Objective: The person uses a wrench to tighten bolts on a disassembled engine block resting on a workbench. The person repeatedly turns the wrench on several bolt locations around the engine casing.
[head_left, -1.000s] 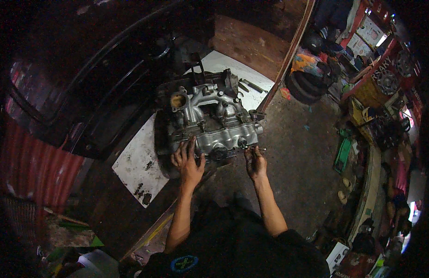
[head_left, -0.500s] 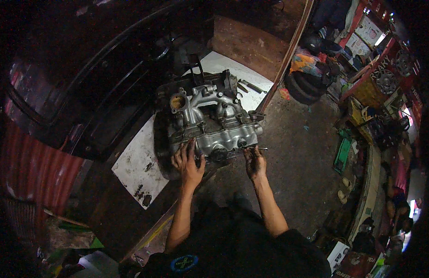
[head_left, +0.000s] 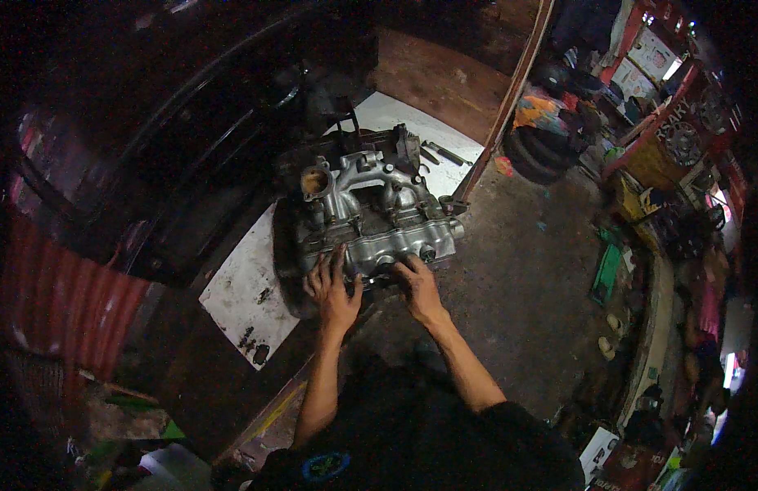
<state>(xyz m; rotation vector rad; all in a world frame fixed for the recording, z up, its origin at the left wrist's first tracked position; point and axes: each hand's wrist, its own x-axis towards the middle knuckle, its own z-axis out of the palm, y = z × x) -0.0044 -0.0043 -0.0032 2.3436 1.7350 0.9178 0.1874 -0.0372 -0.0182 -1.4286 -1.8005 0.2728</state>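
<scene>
A grimy engine (head_left: 313,237) with a silvery valve cover (head_left: 403,240) along its near side lies in front of me. A silver intake manifold (head_left: 364,173) with a round brownish opening sits on its far part. My left hand (head_left: 336,296) rests on the cover's near left edge, fingers spread. Close by on the right, my right hand (head_left: 417,288) is closed at the cover's near edge by the dark round cap. A thin shiny metal tool (head_left: 371,281) shows between the hands, its grip end hidden by my right fingers.
Under the engine is a stained white board (head_left: 246,290). Beyond it lie a few dark hand tools (head_left: 447,154). A wooden panel (head_left: 444,80) stands at the back. On the right floor are stacked tyres (head_left: 541,155), a green case (head_left: 606,272) and slippers (head_left: 611,335).
My right hand has moved left along the cover's near edge, from its right end towards my left hand. The metal tool no longer sticks out on the right. My left hand stays put.
</scene>
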